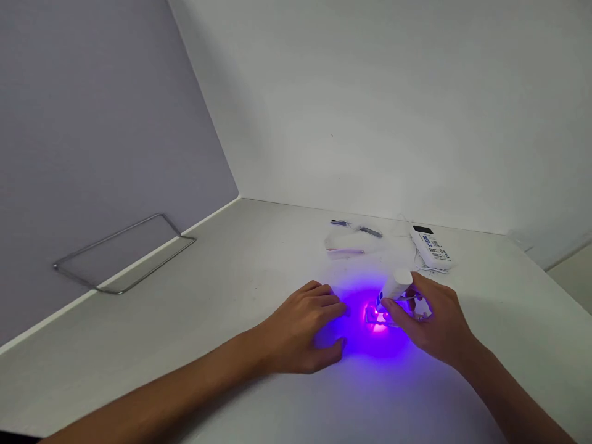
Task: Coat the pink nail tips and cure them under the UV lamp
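Observation:
In my right hand (437, 314) is a small white cylindrical UV lamp (395, 287) with dark buttons, pinched between thumb and fingers. It tilts down to the left and throws a bright violet glow onto the table. Under its lit end lies a small, partly clear item (370, 313); the glare and my fingers hide its shape. To the left of the glow my left hand (309, 327) rests palm down on the white table (222, 308). Its fingers are loosely bent, the thumb stands apart, and nothing shows in it.
Behind the lamp lie thin strips, one grey (370, 232), and a pale flat piece (345, 251). A white device (431, 246) with a dark panel and blue print sits at the back right, a cable beside it. At left, a bent metal wire frame (123, 292) leans on the wall.

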Demonstrator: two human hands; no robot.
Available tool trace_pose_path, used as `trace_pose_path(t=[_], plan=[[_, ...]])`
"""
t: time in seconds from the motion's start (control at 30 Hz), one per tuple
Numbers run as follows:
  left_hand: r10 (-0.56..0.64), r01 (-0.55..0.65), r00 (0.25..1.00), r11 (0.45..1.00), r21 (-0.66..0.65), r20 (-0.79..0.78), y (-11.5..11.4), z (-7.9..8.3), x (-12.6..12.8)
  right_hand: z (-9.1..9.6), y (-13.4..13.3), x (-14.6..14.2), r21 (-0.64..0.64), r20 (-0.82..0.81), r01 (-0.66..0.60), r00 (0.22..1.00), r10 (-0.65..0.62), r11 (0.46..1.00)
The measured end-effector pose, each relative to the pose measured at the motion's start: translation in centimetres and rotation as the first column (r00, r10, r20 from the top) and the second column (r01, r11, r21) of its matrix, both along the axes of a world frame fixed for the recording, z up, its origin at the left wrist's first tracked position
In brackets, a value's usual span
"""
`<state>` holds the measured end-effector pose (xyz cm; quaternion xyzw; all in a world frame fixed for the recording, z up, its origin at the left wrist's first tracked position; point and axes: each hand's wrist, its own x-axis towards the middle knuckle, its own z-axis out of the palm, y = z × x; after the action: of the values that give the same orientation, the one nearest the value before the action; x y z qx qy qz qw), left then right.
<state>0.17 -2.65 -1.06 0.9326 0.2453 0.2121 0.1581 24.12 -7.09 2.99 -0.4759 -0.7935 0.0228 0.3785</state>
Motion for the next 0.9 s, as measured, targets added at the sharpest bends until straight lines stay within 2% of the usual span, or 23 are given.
trace_pose_path(t=[0.57,0.77,0.9], plan=[[-0.008,0.007,1.000,0.999,0.039,0.020,-0.08,0.11,-0.09,-0.22,0.02,0.17,0.002,0.006,0.009,1.000,-0.009,1.000],[-0.002,0.002,0.999,1.000,-0.008,-0.032,-0.08,0.27,-0.07,-0.22,-0.09,0.19,-0.020,-0.002,0.012,1.000,-0.012,1.000],[0.003,-0.003,1.000,1.000,0.001,-0.013,-0.11,0.22,-0.12,-0.13,-0.11,0.16,-0.015,-0.003,0.011,1.000,-0.011,1.000]])
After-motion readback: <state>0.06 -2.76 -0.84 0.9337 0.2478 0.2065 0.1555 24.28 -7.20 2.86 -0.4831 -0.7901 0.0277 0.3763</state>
